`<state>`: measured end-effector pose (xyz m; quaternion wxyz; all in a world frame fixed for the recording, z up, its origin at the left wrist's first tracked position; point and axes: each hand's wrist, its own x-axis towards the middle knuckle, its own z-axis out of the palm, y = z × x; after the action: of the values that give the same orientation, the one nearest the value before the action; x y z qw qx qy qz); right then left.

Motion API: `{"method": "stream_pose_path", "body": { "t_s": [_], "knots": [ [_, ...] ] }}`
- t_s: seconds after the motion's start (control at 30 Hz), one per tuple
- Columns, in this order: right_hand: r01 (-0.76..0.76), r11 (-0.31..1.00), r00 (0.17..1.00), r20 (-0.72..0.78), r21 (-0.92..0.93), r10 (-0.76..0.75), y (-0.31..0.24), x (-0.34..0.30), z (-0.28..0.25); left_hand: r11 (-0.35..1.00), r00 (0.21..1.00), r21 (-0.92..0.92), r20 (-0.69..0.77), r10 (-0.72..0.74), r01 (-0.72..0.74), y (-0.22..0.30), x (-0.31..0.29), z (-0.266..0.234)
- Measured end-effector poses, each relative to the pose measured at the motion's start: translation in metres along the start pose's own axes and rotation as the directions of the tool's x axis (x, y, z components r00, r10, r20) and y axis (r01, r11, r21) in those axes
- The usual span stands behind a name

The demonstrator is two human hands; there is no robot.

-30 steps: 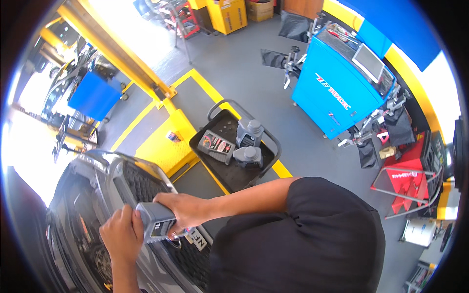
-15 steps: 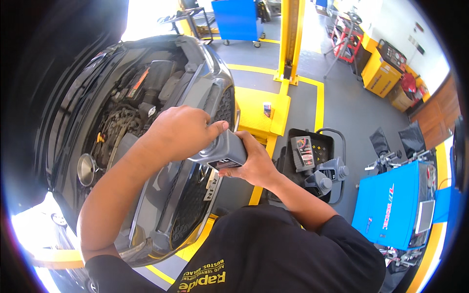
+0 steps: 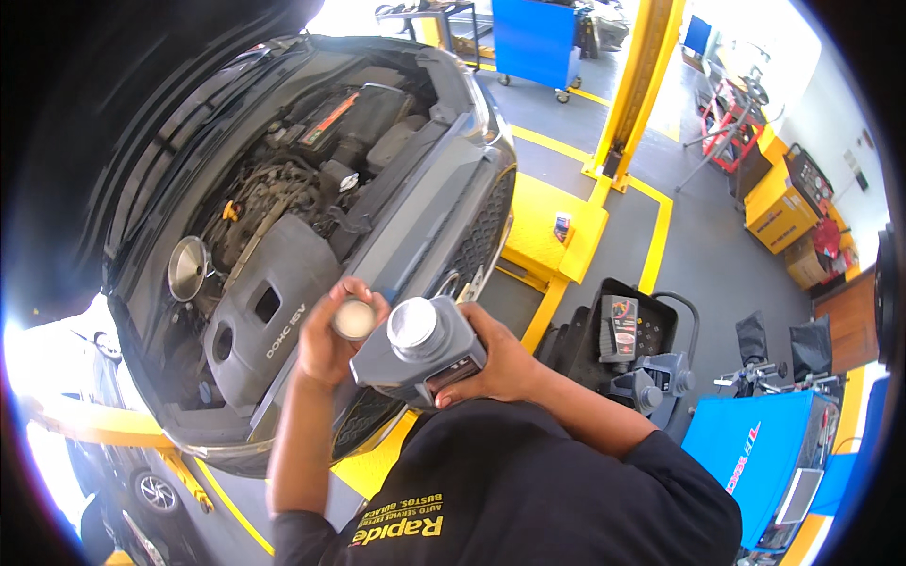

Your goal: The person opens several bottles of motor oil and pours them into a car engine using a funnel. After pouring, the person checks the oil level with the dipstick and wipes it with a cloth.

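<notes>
A grey plastic oil bottle is upright in front of my chest, its round mouth uncapped and covered by something silvery-white like a foil seal. My right hand is wrapped round the bottle's right side. Just left of the mouth, my left hand holds the round bottle cap in its fingers, pale inner side up and apart from the bottle. Beyond my hands lies the car's open engine bay with a grey engine cover. A metal funnel stands at its left side.
The raised hood looms at the left. To the right, a black tray holds several grey bottles. A yellow lift post rises behind its yellow base. A blue cabinet stands at lower right.
The cap has come off the bottle and moved left in my left hand, exposing the mouth. My right hand still grips the bottle. The view has shifted, showing more of the engine bay.
</notes>
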<state>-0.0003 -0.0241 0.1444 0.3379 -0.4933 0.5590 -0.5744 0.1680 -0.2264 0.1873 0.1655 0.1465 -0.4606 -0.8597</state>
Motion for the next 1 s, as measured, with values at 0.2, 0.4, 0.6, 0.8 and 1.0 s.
{"method": "stream_pose_path", "body": {
  "t_s": [0.2, 0.4, 0.6, 0.8, 1.0],
  "knots": [
    [-0.003, 0.994, 1.0, 0.027, 0.108, 0.0, 0.013, 0.036, 0.025, 0.93, 0.924, 0.111, -0.126, 0.362, -0.35, -0.055, -0.048, -0.009],
    [-0.099, 0.992, 0.952, 0.296, 0.077, 0.072, 0.004, 0.053, 0.059, 0.809, 0.888, 0.519, -0.185, 0.422, -0.276, -0.025, -0.091, -0.002],
    [-0.088, 0.891, 0.911, 0.398, 0.445, -0.109, -0.059, 0.097, 0.087, 0.567, 0.722, 0.735, -0.154, 0.674, -0.372, -0.022, -0.114, -0.019],
    [-0.099, 0.958, 0.883, 0.468, 0.268, -0.04, -0.105, 0.135, 0.139, 0.31, 0.574, 0.889, -0.067, 0.816, -0.337, -0.005, -0.13, -0.05],
    [0.082, 0.99, 0.86, 0.494, 0.11, -0.127, -0.114, 0.166, 0.2, 0.255, 0.478, 0.912, -0.075, 0.875, -0.323, 0.015, -0.151, -0.092]
  ]
}}
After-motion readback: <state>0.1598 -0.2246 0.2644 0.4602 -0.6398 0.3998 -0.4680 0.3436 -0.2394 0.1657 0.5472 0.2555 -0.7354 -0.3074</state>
